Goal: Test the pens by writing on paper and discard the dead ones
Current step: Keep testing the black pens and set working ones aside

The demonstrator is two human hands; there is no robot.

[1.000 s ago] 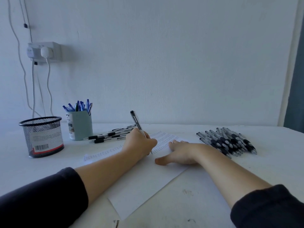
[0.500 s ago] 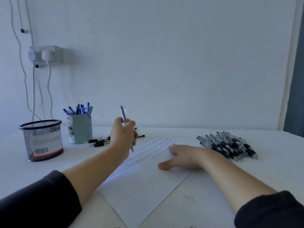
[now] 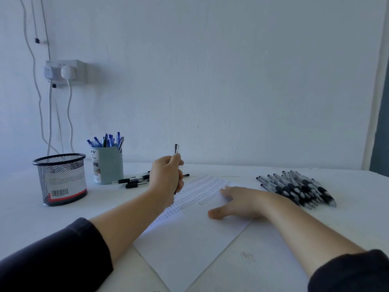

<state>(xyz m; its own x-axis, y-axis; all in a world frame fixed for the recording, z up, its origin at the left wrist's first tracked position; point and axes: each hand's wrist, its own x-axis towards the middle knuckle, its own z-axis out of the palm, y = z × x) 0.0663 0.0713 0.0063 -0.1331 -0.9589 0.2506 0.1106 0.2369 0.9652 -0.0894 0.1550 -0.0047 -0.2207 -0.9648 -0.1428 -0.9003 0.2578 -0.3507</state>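
My left hand [image 3: 166,178] grips a black pen [image 3: 176,149] nearly upright, its tip lifted just above the left part of the paper. The white sheet of paper [image 3: 189,245] lies in front of me with rows of small test marks across its far half. My right hand [image 3: 237,202] rests flat on the sheet's right side, fingers straight. A heap of several black pens [image 3: 296,187] lies to the right of the paper. A few more black pens [image 3: 134,182] lie behind my left hand, partly hidden by it.
A black mesh basket [image 3: 61,179] stands at the left on the white table [image 3: 347,224]. Beside it a pale blue cup [image 3: 108,167] holds several blue pens [image 3: 106,140]. A wall socket with plugs and cables [image 3: 65,71] hangs at the upper left.
My left hand stopped writing, lifted the pen off the paper and moved it left toward the loose pens. The right hand stayed flat on the sheet.
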